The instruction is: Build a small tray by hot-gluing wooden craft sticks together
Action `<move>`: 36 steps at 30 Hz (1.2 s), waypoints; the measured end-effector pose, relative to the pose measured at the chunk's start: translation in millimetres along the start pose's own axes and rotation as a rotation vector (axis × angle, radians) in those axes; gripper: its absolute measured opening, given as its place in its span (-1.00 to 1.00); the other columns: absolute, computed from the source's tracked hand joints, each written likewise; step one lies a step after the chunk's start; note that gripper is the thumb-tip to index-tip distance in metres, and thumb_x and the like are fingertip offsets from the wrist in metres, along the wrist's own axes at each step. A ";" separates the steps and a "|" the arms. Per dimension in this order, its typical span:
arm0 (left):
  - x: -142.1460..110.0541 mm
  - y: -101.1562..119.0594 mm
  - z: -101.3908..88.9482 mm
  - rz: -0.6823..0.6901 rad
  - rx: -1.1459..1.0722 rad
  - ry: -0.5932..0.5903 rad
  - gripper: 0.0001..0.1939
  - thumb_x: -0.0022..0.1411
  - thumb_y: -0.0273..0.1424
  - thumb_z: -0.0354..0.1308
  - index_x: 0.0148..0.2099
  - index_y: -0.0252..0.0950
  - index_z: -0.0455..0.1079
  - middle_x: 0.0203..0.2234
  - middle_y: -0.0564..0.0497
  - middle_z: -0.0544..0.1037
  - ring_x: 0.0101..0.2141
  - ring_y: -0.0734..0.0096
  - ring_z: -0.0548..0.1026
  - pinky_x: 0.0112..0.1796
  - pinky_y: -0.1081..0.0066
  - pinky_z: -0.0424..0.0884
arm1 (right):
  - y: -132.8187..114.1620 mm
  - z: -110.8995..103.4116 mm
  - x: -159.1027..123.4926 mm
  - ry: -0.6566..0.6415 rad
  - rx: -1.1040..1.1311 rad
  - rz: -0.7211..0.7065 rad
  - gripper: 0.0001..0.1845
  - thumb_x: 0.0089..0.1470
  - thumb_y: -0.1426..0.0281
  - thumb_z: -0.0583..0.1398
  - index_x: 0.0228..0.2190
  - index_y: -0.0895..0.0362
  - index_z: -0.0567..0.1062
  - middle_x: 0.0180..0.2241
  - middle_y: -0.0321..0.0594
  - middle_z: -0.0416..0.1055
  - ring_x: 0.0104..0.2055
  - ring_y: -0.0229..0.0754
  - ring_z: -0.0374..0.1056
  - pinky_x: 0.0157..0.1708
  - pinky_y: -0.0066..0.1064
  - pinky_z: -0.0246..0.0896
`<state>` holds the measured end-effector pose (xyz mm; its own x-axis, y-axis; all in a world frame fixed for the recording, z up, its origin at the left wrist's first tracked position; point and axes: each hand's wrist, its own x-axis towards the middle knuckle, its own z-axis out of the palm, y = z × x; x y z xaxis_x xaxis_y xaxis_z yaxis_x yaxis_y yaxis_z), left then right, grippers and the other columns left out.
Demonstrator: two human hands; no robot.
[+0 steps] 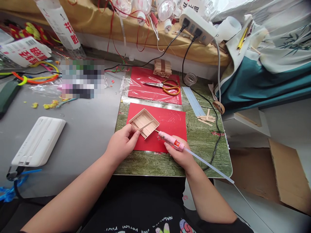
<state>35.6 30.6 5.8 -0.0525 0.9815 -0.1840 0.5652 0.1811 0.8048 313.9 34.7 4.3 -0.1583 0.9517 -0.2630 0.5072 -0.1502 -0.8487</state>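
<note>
My left hand point(125, 140) pinches one end of a wooden craft stick point(146, 125), which slants across a small open box built of craft sticks point(141, 121). The box is tilted above a red sheet point(178, 127); my left fingers are at its near left corner, and whether they also grip its wall is hidden. In my right hand point(181, 153) is a pink hot glue gun point(171, 139), with a long translucent glue stick point(209, 165) running out of its back. Its metal nozzle points at the right corner of the box, very close to it. Fine glue strings lie on the sheet.
Brown-handled scissors point(167, 86) and a bundle of craft sticks point(162, 68) lie on a wrapped red pack point(138, 84). Glue sticks point(193, 101) and loose craft sticks point(206, 118) sit to the right. A black cord point(217, 145) crosses the table. A white power bank point(39, 140) lies left.
</note>
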 end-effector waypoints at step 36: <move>0.2 -0.1 -0.9 -0.004 -0.010 -0.004 -0.76 0.43 -0.08 0.12 -0.19 -0.10 0.41 -0.11 0.11 0.70 -0.17 0.23 0.62 -0.24 0.30 0.43 | -0.2 1.3 0.5 -0.007 -0.043 -0.010 -0.80 0.22 0.24 0.29 -0.38 0.07 0.47 -0.48 -0.34 0.33 -0.44 -0.22 0.23 -0.40 -0.33 0.12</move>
<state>34.7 30.8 6.2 -0.0514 0.9805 -0.1896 0.5566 0.1857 0.8098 312.6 34.9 3.8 -0.1700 0.9511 -0.2578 0.5413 -0.1285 -0.8310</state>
